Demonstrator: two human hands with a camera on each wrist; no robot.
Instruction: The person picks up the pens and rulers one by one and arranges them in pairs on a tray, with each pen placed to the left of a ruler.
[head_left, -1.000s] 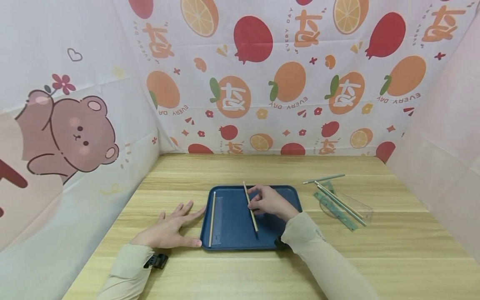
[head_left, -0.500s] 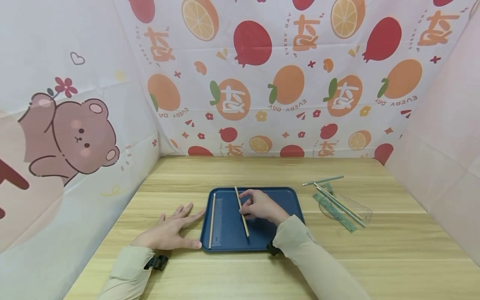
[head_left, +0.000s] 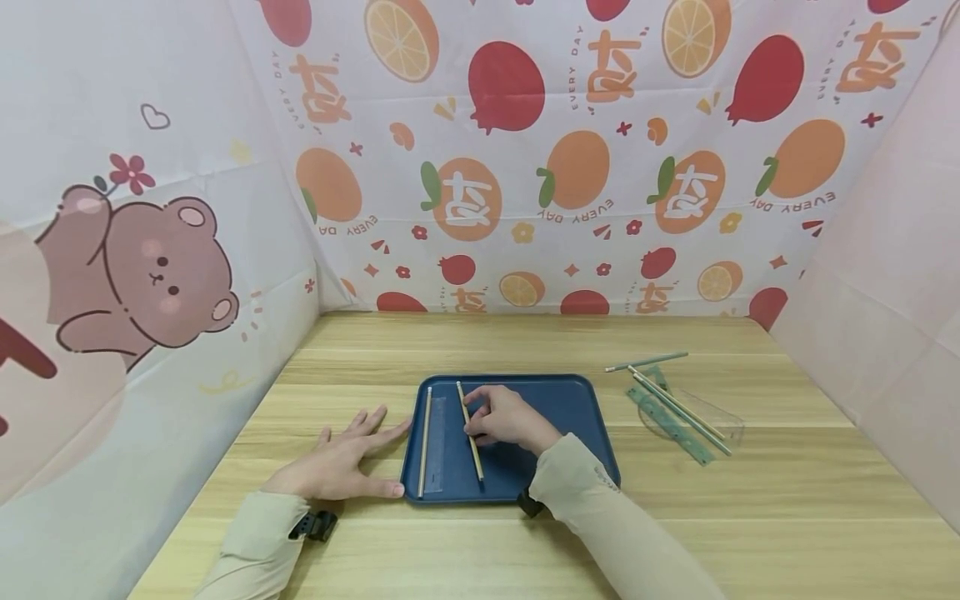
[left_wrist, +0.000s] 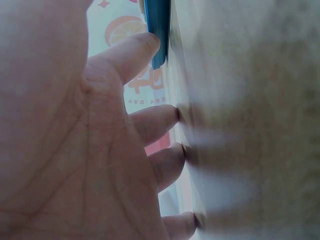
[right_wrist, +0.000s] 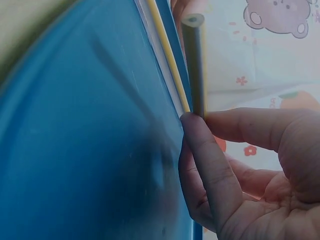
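Note:
A dark blue tray lies in the middle of the wooden table. My right hand pinches a thin pale stick over the tray's left half; the right wrist view shows the stick between thumb and fingers. A second pale stick lies on a clear ruler along the tray's left side, seen as a yellow stick in the right wrist view. My left hand rests flat on the table, thumb against the tray's left edge.
Right of the tray lie more sticks, a green ruler and a clear protractor. Printed fabric walls close in the table on the left, back and right.
My right hand has carried the pinched stick leftwards across the tray, closer to the stick on the ruler. The left hand has stayed put.

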